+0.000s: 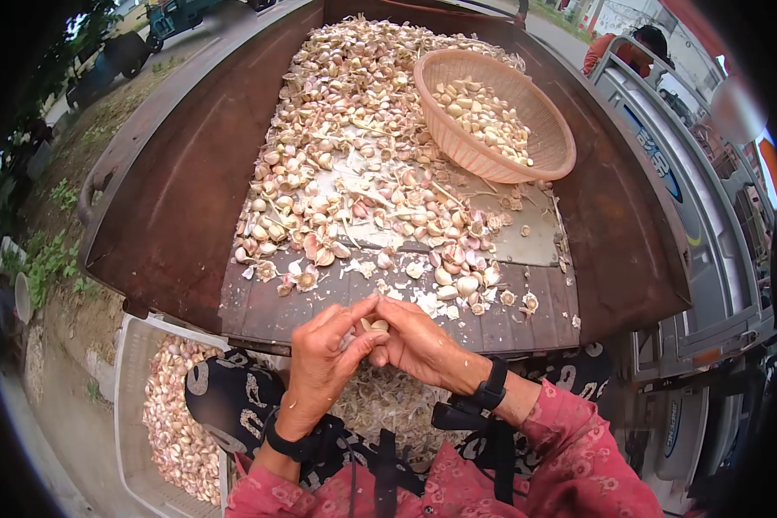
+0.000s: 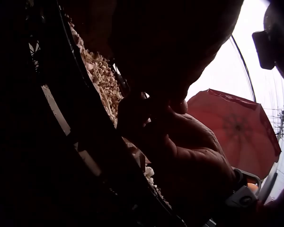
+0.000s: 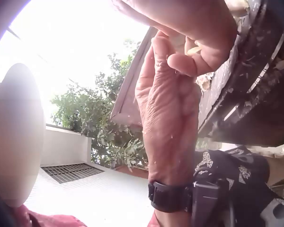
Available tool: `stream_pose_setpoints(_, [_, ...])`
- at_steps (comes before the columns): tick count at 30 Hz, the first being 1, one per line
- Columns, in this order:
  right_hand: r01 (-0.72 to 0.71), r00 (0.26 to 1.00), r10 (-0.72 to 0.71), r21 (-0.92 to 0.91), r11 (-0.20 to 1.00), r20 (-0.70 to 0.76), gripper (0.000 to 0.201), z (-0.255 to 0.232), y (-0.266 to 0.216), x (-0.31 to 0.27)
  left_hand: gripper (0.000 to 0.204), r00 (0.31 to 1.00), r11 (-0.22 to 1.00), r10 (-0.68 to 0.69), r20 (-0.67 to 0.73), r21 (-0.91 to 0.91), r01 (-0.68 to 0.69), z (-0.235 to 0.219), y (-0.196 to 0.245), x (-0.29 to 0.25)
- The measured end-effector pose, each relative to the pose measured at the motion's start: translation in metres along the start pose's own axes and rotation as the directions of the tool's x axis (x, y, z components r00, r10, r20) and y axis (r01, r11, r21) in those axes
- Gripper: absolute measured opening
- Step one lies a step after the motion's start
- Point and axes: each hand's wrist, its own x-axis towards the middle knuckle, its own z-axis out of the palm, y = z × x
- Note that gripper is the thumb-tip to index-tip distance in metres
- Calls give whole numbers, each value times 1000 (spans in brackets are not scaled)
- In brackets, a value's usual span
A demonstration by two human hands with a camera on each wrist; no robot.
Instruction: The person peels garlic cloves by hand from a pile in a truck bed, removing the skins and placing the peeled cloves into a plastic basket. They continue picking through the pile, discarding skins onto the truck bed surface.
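Both hands meet at the near edge of a rusty metal truck bed [image 1: 181, 198]. My left hand [image 1: 360, 335] and right hand [image 1: 390, 333] together pinch one small garlic clove [image 1: 375, 325] between fingertips and thumbs. In the right wrist view the left hand [image 3: 168, 118] rises upright, and the right hand's fingers [image 3: 194, 23] curl over it with a pale sliver of the clove [image 3: 194, 49] between them. The left wrist view is dark, with the hands only in silhouette. A wide pile of unpeeled garlic cloves [image 1: 345, 173] and loose skins covers the bed ahead of the hands.
A pink woven basket [image 1: 475, 160] holding peeled cloves [image 1: 483, 116] stands at the far right of the pile. A white crate [image 1: 125, 388] of garlic sits low on the left. Skins [image 1: 388, 401] lie in the lap. A red umbrella [image 2: 236, 123] is overhead, and a vehicle [image 1: 699, 216] stands to the right.
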Motion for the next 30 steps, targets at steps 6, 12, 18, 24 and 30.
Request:
stream_pose_setpoints(6, [165,966,-171,-46,985,-193,28,-11,-58,-8,40,960,856,-278,-36,-463,231,7,-8,0])
stream_pose_setpoints(12, [343,359,-930,-938,56,76,43,-32,-224,-11,36,880,467,-455,137,-805,367,3,-15,5])
stream_pose_setpoints(18, [-35,864,-466,-901,-433,191,19,-42,-135,-6,35,869,383,-456,192,-839,386,7,-19,10])
stream_pose_setpoints(24, [-67,846,-445,-770,-635,294,17,-63,-103,3,29,867,339,-441,232,-851,400,11,-23,14])
stream_pose_setpoints(30, [-29,817,-446,-747,-664,365,16,-63,-95,-6,27,870,345,-424,252,-843,412,12,-23,12])
